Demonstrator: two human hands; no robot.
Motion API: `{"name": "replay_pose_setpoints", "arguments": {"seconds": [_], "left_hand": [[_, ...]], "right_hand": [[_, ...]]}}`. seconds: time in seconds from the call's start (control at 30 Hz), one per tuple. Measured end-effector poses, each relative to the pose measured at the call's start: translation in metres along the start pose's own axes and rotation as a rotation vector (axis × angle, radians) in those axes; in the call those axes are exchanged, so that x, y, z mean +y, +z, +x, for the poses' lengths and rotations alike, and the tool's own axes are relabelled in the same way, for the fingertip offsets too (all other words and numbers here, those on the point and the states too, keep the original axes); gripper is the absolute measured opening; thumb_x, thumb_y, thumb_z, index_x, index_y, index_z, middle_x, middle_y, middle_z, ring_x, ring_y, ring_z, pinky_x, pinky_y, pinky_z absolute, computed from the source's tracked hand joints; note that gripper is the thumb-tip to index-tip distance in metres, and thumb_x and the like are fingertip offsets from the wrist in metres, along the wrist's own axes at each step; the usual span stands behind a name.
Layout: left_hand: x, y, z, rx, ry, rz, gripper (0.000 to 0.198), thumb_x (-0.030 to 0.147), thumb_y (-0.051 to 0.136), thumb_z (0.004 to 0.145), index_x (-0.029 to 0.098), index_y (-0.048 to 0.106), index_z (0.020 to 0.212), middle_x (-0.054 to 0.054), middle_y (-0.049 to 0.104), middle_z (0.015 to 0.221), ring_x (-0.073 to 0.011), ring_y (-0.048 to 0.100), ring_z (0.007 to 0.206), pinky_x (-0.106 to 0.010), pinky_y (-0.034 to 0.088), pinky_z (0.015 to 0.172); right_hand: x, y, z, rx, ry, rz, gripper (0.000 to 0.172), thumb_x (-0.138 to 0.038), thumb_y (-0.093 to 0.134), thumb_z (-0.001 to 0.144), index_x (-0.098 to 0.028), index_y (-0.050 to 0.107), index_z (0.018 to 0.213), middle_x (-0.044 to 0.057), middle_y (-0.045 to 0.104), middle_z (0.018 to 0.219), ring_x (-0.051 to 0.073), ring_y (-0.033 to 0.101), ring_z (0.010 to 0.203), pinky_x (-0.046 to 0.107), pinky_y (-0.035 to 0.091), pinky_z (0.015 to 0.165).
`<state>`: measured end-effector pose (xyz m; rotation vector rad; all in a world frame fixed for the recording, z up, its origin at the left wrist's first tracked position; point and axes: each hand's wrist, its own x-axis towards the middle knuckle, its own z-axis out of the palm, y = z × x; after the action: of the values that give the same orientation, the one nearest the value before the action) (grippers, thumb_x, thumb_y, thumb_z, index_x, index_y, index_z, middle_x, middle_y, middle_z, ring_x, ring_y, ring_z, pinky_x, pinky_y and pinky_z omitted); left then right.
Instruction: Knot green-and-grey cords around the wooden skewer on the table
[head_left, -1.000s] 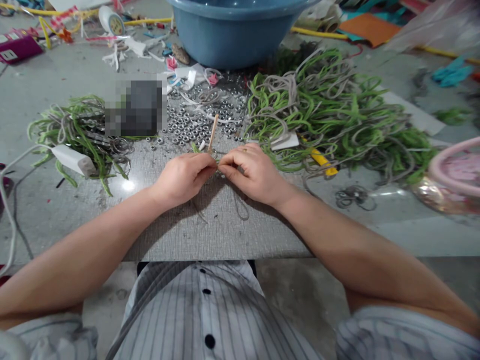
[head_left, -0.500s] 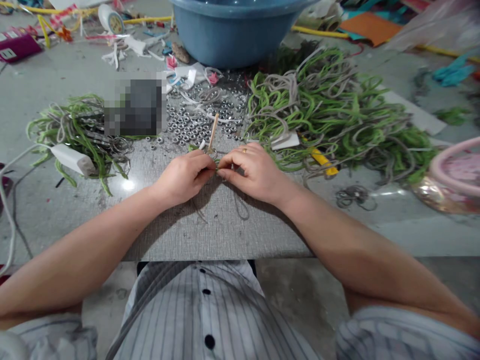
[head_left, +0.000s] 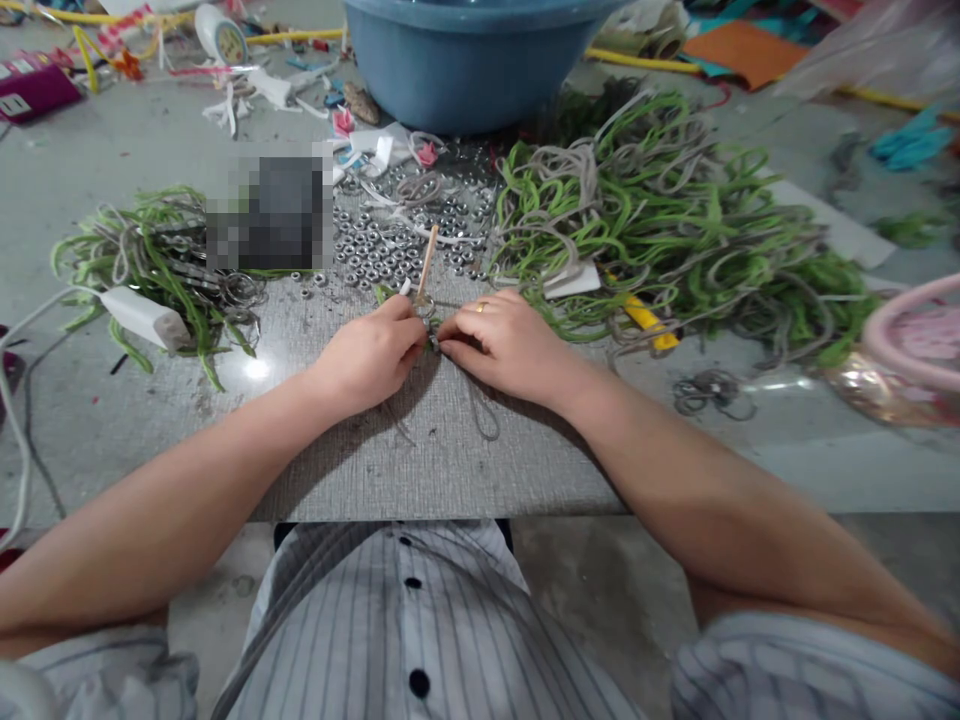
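My left hand [head_left: 371, 358] is closed, its thumb and fingers curled around a thin cord that is mostly hidden. Close on its right, my right hand [head_left: 514, 345] pinches at the same spot, thumb and forefinger at a small shiny metal nut [head_left: 433, 341] on the cord. A grey cord loop [head_left: 486, 418] hangs onto the table below the right palm. Just beyond the fingertips a thin wooden stick [head_left: 428, 258] points away from me, a metal ring [head_left: 424, 304] at its near end. A small white tip [head_left: 406, 287] shows above my left hand.
Many loose metal nuts [head_left: 367, 250] lie beyond my hands. Green and grey cords are heaped at right [head_left: 660, 220] and in a smaller bundle [head_left: 165, 240] at left, by a white adapter [head_left: 146, 318]. A blue basin [head_left: 472, 75] stands behind. The table edge [head_left: 450, 518] is near my body.
My left fingers have drawn back slightly to the left and curled more. A shiny metal nut now shows between the two hands. My right hand has barely moved.
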<state>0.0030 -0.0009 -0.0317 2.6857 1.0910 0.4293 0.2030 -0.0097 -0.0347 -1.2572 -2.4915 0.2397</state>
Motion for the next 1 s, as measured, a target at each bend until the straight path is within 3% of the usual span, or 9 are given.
{"name": "replay_pose_setpoints", "arguments": {"seconds": [0.7, 1.0], "left_hand": [[0.006, 0.002, 0.005, -0.04, -0.123, -0.015, 0.024, 0.018, 0.045, 0.089, 0.013, 0.068, 0.085, -0.011, 0.064, 0.093, -0.0204, 0.065, 0.081, -0.033, 0.053, 0.074], [0.012, -0.005, 0.003, -0.05, -0.12, -0.017, 0.021, 0.024, 0.054, 0.086, 0.012, 0.065, 0.099, -0.011, 0.062, 0.101, -0.0215, 0.066, 0.084, -0.033, 0.054, 0.071]], "right_hand": [[-0.002, 0.001, 0.003, -0.007, 0.02, 0.085, 0.013, -0.023, 0.053, 0.084, -0.021, 0.061, 0.073, 0.003, 0.066, 0.072, 0.02, 0.058, 0.073, 0.034, 0.035, 0.075], [-0.002, 0.002, 0.003, 0.003, 0.032, 0.11, 0.012, -0.023, 0.052, 0.079, -0.02, 0.06, 0.071, 0.003, 0.063, 0.067, 0.019, 0.056, 0.068, 0.035, 0.036, 0.074]]}}
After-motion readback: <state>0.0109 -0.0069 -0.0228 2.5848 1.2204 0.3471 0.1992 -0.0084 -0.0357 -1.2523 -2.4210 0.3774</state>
